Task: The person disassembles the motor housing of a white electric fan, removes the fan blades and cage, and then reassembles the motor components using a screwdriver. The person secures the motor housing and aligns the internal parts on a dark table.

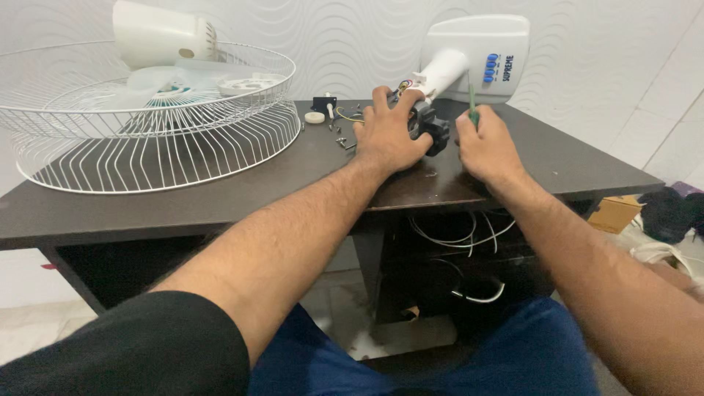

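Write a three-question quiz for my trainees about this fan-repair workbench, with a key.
1. True or false: the left hand rests on the black motor part at the end of the white fan neck.
2. What does the right hand grip?
A. a green-handled screwdriver
B. a hammer
C. a paintbrush
3. Fill in: the white wire fan guards lie at the ____ end of the dark table.

Key: 1 true; 2 A; 3 left
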